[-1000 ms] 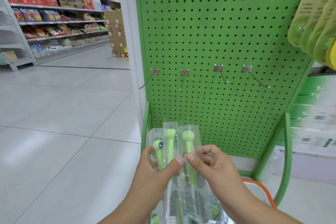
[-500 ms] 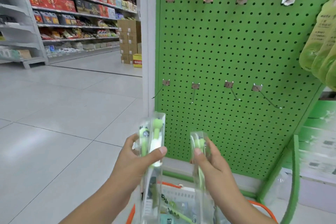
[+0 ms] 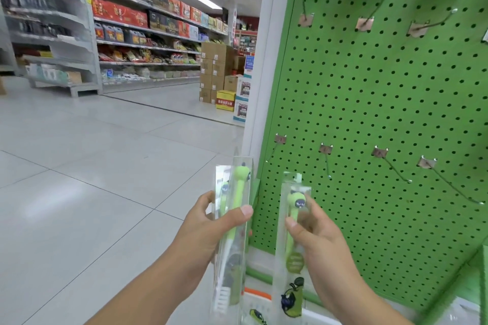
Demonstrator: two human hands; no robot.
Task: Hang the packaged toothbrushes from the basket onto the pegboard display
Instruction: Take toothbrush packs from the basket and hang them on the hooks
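Supermarket aisle, pale tiled floor (image 3: pixel 92 192), stocked shelves (image 3: pixel 148 34) far off to the left. Green pegboard display (image 3: pixel 383 113) stands just beyond both my grips, its lower row of wire hooks (image 3: pixel 327 163) bare, above and ahead of my right grip. My left hand (image 3: pixel 211 224) grips two packaged toothbrushes (image 3: pixel 235 219) held together, thumb across the front of the clear sleeves, fingers wrapped behind; packs upright, bristle end down. My right hand (image 3: pixel 314 232) pinches a single packaged toothbrush (image 3: pixel 293 245), thumb on the left edge, fingers curled on the right, green cartoon head up near my fingertips. The two grips are apart, packs not touching. Below and between my wrists, an orange-rimmed white basket (image 3: pixel 257 295), only partly in view.
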